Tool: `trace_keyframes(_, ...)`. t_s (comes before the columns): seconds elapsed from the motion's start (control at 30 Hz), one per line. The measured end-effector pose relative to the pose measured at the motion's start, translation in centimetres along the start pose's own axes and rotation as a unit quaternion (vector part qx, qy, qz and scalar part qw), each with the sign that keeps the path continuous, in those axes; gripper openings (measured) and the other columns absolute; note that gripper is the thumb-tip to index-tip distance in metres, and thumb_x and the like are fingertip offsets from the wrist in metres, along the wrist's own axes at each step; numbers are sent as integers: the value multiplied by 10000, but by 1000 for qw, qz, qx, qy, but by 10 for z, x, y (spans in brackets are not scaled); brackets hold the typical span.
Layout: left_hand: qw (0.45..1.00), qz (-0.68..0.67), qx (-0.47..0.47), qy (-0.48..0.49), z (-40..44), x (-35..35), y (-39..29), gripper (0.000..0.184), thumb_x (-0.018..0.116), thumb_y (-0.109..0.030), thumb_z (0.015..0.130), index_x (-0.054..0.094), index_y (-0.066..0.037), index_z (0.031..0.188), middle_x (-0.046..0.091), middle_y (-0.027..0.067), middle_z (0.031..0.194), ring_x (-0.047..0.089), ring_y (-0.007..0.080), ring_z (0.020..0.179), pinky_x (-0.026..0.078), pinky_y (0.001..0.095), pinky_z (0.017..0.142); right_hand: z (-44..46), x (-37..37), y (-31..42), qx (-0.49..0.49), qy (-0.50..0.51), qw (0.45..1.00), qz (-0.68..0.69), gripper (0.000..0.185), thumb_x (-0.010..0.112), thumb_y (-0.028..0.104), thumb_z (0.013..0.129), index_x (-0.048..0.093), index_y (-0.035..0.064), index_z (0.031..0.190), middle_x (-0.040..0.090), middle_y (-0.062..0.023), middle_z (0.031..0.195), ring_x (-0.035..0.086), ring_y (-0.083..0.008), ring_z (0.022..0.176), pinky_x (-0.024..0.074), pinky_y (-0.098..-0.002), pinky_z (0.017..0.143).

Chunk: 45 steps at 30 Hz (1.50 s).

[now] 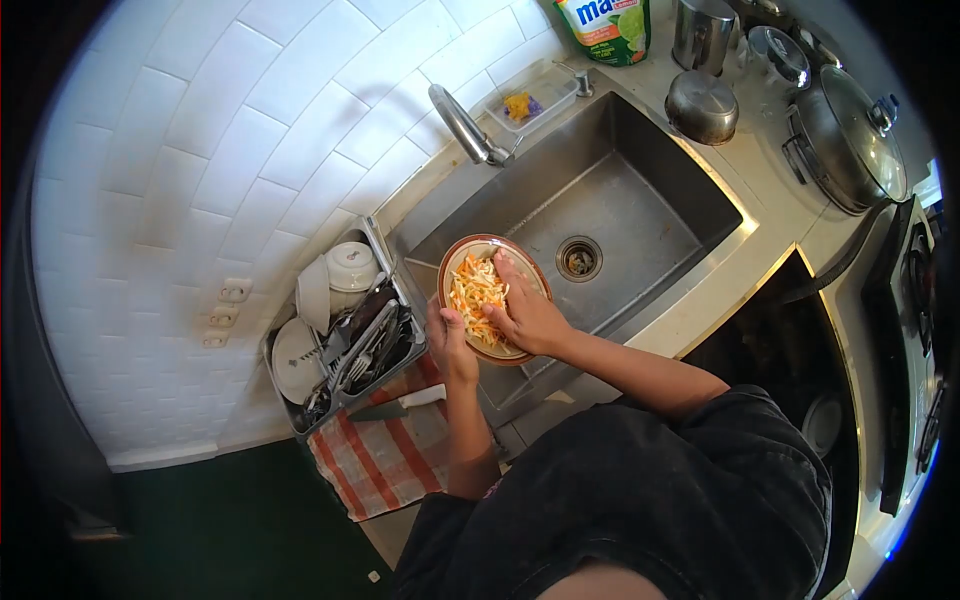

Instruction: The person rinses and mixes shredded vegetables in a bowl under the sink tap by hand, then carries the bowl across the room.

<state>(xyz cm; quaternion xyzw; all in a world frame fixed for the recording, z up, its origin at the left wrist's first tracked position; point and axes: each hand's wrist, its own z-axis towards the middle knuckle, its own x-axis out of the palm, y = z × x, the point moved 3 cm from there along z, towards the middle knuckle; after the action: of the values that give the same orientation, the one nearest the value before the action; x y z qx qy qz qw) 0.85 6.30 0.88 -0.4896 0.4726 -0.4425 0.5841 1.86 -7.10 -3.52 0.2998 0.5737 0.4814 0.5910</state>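
My left hand (449, 338) grips the left rim of a round, brown-rimmed bowl (541, 279), with the thumb on the near side. Shredded vegetables (474, 287), pale and orange strips, fill the bowl. My right hand (530, 312) lies over the right side of the vegetables, fingers stretched and thumb spread apart; its fingertips touch the strips and the palm side is hidden. The bowl is held above the left part of a steel sink (640, 235), tilted somewhat.
A curved faucet (462, 125) rises behind the sink. Left stands a dish rack (345, 405) with bowls and cutlery; beside it a knife (395, 408) lies on a checked cloth (385, 465). Pots (850, 140), a detergent pouch (608, 35) and a plastic tray (540, 100) stand behind.
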Motion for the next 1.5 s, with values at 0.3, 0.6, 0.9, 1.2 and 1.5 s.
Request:
trace_keyframes(0.3, 1000, 15, 12, 4, 1, 1, -4, 558, 410, -486, 932, 482, 18, 1161, 551, 108, 1077, 531, 185, 984, 399, 303, 880, 0, 2, -1, -4, -5, 1000, 13, 741, 418, 410, 929, 107, -71, 1398, 180, -288, 1439, 183, -390, 1350, 165, -375, 1108)
trace_keyframes(0.6, 999, 29, 27, 5, 2, 5, -15, 582, 415, -510, 922, 481, 16, 1160, 553, 109, 1080, 534, 184, 980, 399, 305, 879, 0, 0, 3, -3, -7, 1000, 7, 750, 421, 413, 927, 103, -75, 1399, 169, -283, 1445, 182, -382, 1352, 168, -376, 1108)
trace_keyframes(0.9, 998, -48, -33, 11, 2, -12, 23, 556, 364, -475, 951, 444, 14, 1202, 505, 128, 1158, 510, 202, 1041, 394, 320, 909, 6, -9, 5, -2, 5, 998, -64, 785, 487, 425, 890, 124, -43, 1406, 170, -253, 1457, 193, -371, 1353, 189, -399, 1105)
trace_keyframes(1.2, 914, -377, -134, -73, 0, 11, 53, 673, 246, -543, 940, 337, -9, 1340, 407, 149, 1339, 434, 276, 1203, 370, 399, 980, 45, -71, 43, -121, 67, 990, 19, 595, 725, 230, 734, 457, 63, 1238, 499, -177, 1248, 502, -341, 1129, 378, -400, 989)
trace_keyframes(1.5, 898, -407, -161, -36, -1, 33, 69, 685, 277, -560, 928, 340, -11, 1332, 427, 146, 1322, 439, 268, 1206, 376, 394, 989, 70, -84, 47, -159, 97, 980, -73, 224, 640, -29, 749, 632, 11, 969, 625, -138, 975, 640, -259, 834, 494, -324, 670)
